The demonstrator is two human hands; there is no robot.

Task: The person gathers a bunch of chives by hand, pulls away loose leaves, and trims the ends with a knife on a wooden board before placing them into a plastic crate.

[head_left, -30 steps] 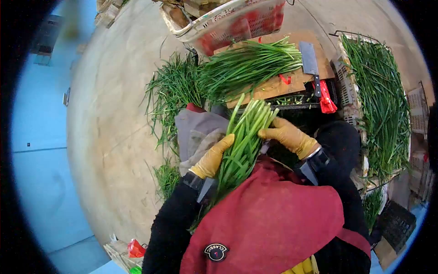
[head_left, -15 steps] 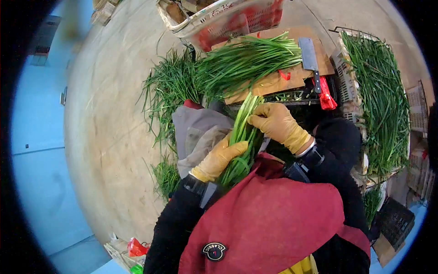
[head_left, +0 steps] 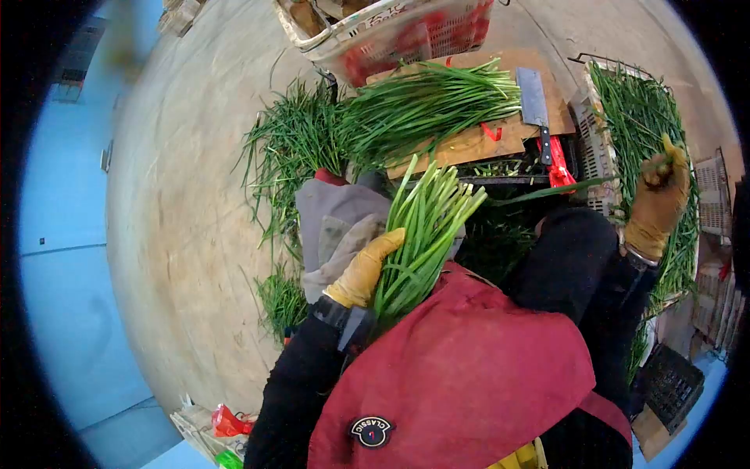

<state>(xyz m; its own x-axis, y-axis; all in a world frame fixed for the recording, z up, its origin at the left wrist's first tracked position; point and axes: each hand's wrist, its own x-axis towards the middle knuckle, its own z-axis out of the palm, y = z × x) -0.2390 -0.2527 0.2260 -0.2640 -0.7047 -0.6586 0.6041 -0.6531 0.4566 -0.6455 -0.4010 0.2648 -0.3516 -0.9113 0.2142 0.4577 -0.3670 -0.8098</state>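
My left hand (head_left: 366,270), in a yellow glove, is wrapped round a bunch of garlic chives (head_left: 426,227) above my lap. The pale stem ends fan out upward, away from me. My right hand (head_left: 660,199), gloved too, is off to the right over a crate of chives, its fingers curled together. A single long chive leaf (head_left: 551,192) stretches from near the bunch toward those fingers. Where it meets them is hard to make out against the greens behind.
A cleaver (head_left: 533,105) lies on cardboard (head_left: 461,144) beside a chive pile (head_left: 437,98). Loose chives (head_left: 297,133) spread to the left. A white-and-red crate (head_left: 391,35) stands beyond; a chive-filled crate (head_left: 594,144) is at right. Red plastic (head_left: 558,164) hangs below the cleaver.
My right hand has left the bunch and swung right over the crate, with a leaf trailing toward it. The bunch in my left hand has fanned out.
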